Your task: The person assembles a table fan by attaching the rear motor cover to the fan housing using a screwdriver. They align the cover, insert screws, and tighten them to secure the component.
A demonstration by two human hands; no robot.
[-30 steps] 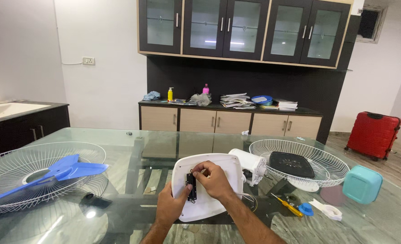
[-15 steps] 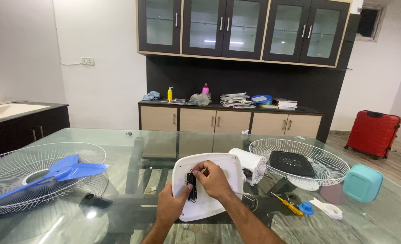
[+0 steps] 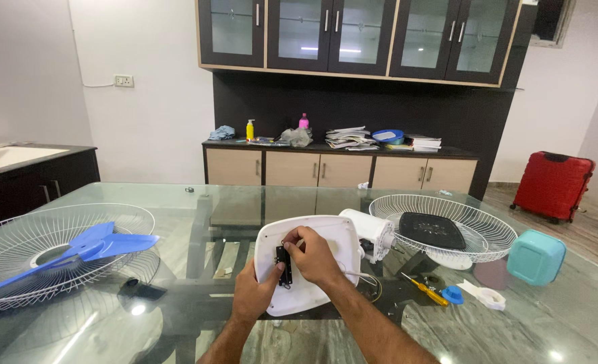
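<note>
plainly, a dismantled fan lies spread over a glass table [image 3: 177, 202], with two hands at its base.
left hand [image 3: 253, 291]: fingers closed around the lower left edge of the white fan base [image 3: 326, 236], propping it tilted up so its underside faces the person.
right hand [image 3: 312, 256]: fingertips pinched together on the small black switch part [image 3: 283, 266] set in the base, just right of the left thumb.
fan base: between both hands, its white motor housing [image 3: 370, 232] behind the right hand.
wire guards: two; one far left of the left hand [image 3: 16, 269] cradling the one blue blade [image 3: 90, 246], one right of the right hand [image 3: 488, 236] holding a black cover [image 3: 432, 230].
yellow screwdriver [image 3: 424, 290]: one, near the right forearm, within reach.
teal box [image 3: 535, 256]: one, far right.
</note>
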